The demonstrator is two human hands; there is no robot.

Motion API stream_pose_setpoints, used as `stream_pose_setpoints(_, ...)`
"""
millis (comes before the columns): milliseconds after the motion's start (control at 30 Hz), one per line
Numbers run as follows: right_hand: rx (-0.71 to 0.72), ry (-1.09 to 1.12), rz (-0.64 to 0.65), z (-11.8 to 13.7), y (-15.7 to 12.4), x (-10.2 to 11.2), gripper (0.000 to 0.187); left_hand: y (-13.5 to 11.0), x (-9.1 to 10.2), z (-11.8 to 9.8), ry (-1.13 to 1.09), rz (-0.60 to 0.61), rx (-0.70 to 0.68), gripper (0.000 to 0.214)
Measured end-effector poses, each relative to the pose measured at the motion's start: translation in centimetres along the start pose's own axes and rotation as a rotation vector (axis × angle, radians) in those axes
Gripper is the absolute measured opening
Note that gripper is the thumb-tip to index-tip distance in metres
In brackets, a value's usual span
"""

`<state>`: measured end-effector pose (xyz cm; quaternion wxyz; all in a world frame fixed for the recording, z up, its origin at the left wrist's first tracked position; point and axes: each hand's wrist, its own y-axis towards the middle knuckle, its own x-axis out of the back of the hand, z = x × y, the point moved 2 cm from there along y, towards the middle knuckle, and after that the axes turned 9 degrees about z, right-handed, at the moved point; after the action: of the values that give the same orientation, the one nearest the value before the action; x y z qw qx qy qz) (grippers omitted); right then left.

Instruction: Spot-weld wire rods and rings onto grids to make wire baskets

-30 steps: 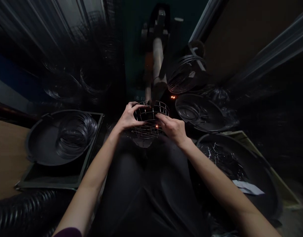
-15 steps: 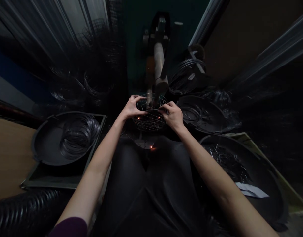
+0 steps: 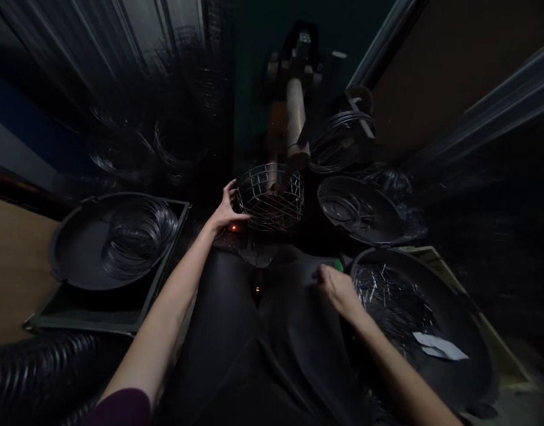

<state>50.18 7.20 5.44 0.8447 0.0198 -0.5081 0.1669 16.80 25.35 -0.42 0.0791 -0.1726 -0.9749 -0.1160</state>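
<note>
My left hand (image 3: 226, 211) grips the left rim of a round wire basket (image 3: 270, 198) that sits under the tip of a welding machine arm (image 3: 295, 127). My right hand (image 3: 337, 288) is off the basket, low over my dark apron beside a black pan of short wire pieces (image 3: 398, 296); its fingers look curled, and I cannot make out anything in them. Small orange sparks glow below the basket near my left wrist and on my lap.
A black pan with a stack of wire rings (image 3: 134, 234) sits in a tray at left. Another black pan (image 3: 360, 210) lies right of the basket, with wire coils (image 3: 340, 142) behind it. A ribbed black hose (image 3: 41, 378) runs at bottom left. White paper (image 3: 440, 347) lies in the right pan.
My right hand let go of the basket and dropped back toward the pan of wire pieces. The basket tilted up and my left hand kept hold of it.
</note>
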Motion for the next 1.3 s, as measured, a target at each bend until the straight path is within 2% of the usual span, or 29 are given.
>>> stream_pose_setpoints(67,-0.047,0.065,0.049,-1.6,-1.9,-2.4,0.049,-0.2,-0.4,0.0,0.008,-0.059,-0.043,0.137)
stream_pose_setpoints(133,-0.105,0.219,0.127,-3.2,-3.2,-3.9,0.045,-0.4,-0.7,-0.4,0.05,-0.124,-0.085,0.134)
stream_pose_setpoints(200,-0.152,0.417,0.237,-4.4,-3.7,-4.2,0.044,-0.8,-0.8,-0.8,0.088,-0.177,-0.11,0.128)
stream_pose_setpoints(267,-0.231,0.571,0.302,-4.5,-3.5,-3.1,0.044,-1.6,-0.8,-1.3,0.116,-0.191,-0.129,0.121)
stream_pose_setpoints(333,-0.288,0.627,0.252,-3.0,-2.5,-1.1,0.047,-2.6,-0.8,-2.1,0.155,-0.166,-0.163,0.115)
stream_pose_setpoints(433,-0.212,0.644,0.136,2.0,0.1,2.7,0.061,-4.5,-1.0,-4.5,0.27,-0.107,-0.237,0.107)
stream_pose_setpoints(500,-0.117,0.656,0.151,5.7,2.5,4.7,0.055,-5.5,-1.5,-6.9,0.397,-0.047,-0.273,0.099)
stream_pose_setpoints(533,-0.085,0.651,0.21,7.3,3.8,5.4,0.049,-5.8,-1.8,-8.2,0.465,-0.007,-0.278,0.094)
stream_pose_setpoints(600,-0.05,0.606,0.333,9.5,6.3,6.2,0.042,-5.9,-2.8,-10.4,0.591,0.076,-0.258,0.084)
stream_pose_setpoints(667,-0.019,0.467,0.352,10.5,8.4,6.2,0.035,-5.7,-3.7,-12.0,0.693,0.141,-0.223,0.076)
stream_pose_setpoints(767,0.095,0.074,0.164,10.7,9.8,5.4,0.025,-5.2,-4.4,-12.8,0.771,0.164,-0.197,0.067)
stream_pose_setpoints(833,0.198,-0.184,0.052,10.4,9.6,4.6,0.028,-4.7,-4.5,-12.8,0.767,0.15,-0.196,0.066)
stream_pose_setpoints(933,0.306,-0.409,0.004,9.7,8.8,3.7,0.038,-4.1,-4.5,-12.3,0.745,0.137,-0.202,0.066)
stream_pose_setpoints(1033,0.352,-0.486,-0.025,8.9,8.7,3.9,0.034,-3.3,-4.6,-12.0,0.721,0.135,-0.212,0.066)
stream_pose_setpoints(1300,0.39,-0.507,-0.045,8.0,10.0,5.1,0.03,-1.8,-4.5,-11.8,0.666,0.164,-0.212,0.067)
